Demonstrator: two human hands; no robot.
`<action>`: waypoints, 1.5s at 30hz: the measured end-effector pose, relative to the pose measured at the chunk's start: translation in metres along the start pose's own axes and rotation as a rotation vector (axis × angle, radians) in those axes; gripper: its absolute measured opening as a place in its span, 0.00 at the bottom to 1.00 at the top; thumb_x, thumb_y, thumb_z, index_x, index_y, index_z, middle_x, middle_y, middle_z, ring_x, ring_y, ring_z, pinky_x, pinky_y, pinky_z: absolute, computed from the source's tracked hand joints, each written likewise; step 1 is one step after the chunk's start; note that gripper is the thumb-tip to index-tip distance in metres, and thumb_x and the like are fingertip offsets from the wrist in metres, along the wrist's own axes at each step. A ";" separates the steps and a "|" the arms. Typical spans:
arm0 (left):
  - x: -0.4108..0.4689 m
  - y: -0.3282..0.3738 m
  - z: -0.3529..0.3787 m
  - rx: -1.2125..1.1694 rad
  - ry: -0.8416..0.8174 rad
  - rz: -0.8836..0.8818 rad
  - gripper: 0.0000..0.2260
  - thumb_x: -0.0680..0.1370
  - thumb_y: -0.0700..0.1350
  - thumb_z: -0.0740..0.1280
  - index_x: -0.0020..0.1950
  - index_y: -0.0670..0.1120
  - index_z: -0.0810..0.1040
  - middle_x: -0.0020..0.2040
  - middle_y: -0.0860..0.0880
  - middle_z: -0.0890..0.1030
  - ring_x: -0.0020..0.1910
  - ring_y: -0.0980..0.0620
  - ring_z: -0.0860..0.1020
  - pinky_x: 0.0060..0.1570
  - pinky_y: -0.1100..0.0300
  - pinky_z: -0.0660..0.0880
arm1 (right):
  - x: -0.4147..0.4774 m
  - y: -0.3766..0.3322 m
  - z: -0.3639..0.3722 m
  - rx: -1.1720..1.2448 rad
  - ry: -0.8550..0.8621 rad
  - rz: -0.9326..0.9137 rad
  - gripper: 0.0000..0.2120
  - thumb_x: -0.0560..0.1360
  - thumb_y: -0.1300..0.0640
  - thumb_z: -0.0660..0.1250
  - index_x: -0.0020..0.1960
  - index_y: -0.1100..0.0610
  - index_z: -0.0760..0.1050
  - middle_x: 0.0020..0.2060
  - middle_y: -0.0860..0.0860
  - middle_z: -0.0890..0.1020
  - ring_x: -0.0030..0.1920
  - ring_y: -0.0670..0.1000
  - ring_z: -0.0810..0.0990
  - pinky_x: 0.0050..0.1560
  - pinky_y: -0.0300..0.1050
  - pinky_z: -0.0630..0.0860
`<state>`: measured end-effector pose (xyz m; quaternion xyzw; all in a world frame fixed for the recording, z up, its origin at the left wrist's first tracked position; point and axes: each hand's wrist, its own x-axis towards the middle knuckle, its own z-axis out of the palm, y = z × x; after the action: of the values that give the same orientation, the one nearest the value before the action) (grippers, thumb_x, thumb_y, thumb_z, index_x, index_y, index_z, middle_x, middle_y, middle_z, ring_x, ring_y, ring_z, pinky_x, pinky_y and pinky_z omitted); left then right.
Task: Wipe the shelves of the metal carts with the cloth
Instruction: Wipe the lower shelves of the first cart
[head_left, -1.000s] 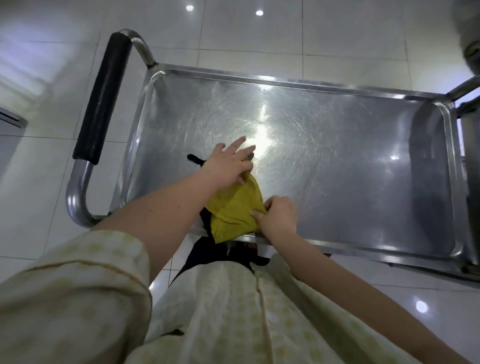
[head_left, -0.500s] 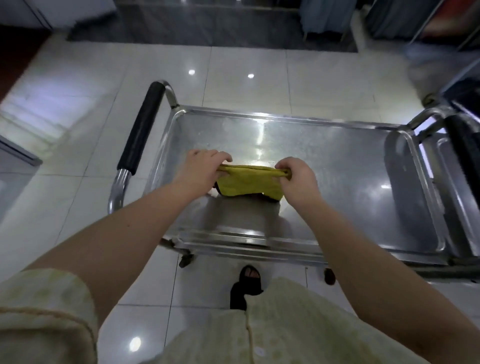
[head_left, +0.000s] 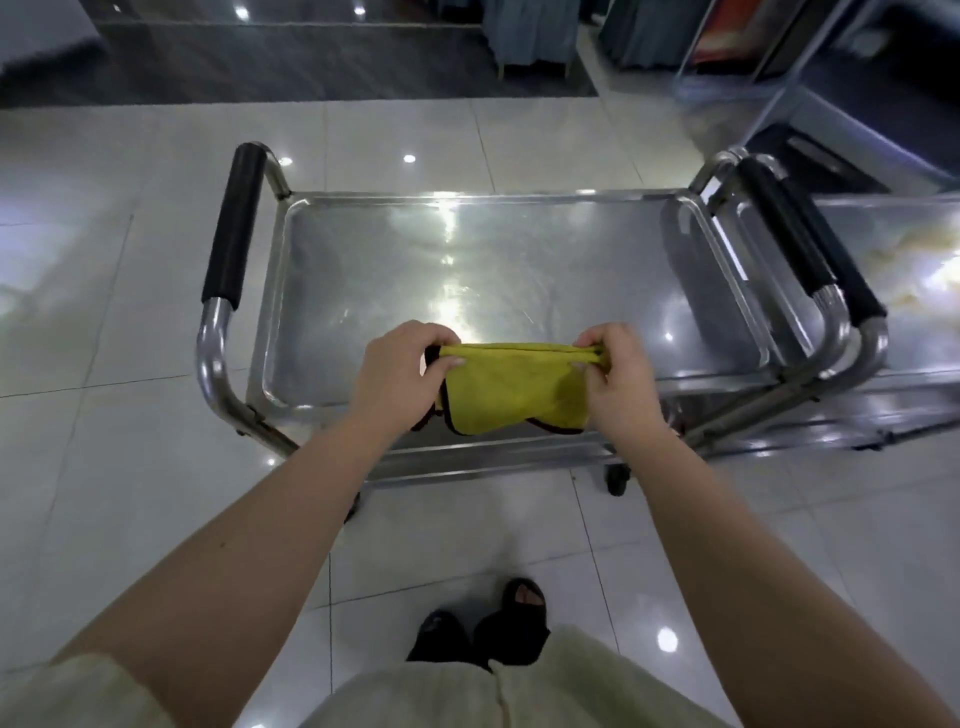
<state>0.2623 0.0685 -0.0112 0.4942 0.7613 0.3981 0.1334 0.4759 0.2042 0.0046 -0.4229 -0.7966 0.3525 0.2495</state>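
The left hand (head_left: 397, 376) and right hand (head_left: 621, 379) each pinch an end of the soft yellow cloth (head_left: 511, 387), stretched nine-to-three above the six-o'clock edge of the shiny steel cart shelf (head_left: 519, 270).

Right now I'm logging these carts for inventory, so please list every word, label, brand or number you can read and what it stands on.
None can be read.
Shiny steel cart shelf, black foam handle, second steel cart: no markings show.
Yellow dark-edged cloth, gripped by left hand and right hand: no label shows.
Red-orange panel at the far right: too blurred to read.
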 end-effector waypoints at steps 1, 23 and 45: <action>-0.011 0.001 0.011 -0.016 -0.012 -0.008 0.04 0.75 0.46 0.71 0.49 0.53 0.80 0.44 0.58 0.77 0.45 0.61 0.72 0.49 0.73 0.66 | -0.011 0.010 -0.003 0.009 0.002 0.016 0.14 0.73 0.71 0.63 0.50 0.54 0.72 0.50 0.50 0.72 0.49 0.42 0.70 0.51 0.25 0.64; -0.039 -0.077 0.404 0.092 -0.469 -0.293 0.04 0.74 0.54 0.69 0.47 0.57 0.79 0.43 0.56 0.81 0.44 0.53 0.78 0.49 0.56 0.74 | -0.026 0.367 0.013 0.002 0.107 0.474 0.10 0.77 0.62 0.65 0.55 0.50 0.75 0.46 0.42 0.77 0.45 0.37 0.74 0.42 0.27 0.67; 0.129 -0.285 0.462 0.791 -0.141 -0.078 0.27 0.80 0.61 0.42 0.79 0.57 0.49 0.80 0.52 0.50 0.78 0.43 0.42 0.73 0.38 0.39 | 0.150 0.552 0.117 -0.766 -0.195 0.307 0.31 0.78 0.32 0.40 0.78 0.39 0.40 0.79 0.50 0.42 0.77 0.63 0.40 0.73 0.65 0.37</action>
<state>0.2923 0.3425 -0.4962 0.5042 0.8629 0.0344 -0.0001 0.5916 0.5078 -0.4801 -0.5636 -0.8176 0.1024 -0.0579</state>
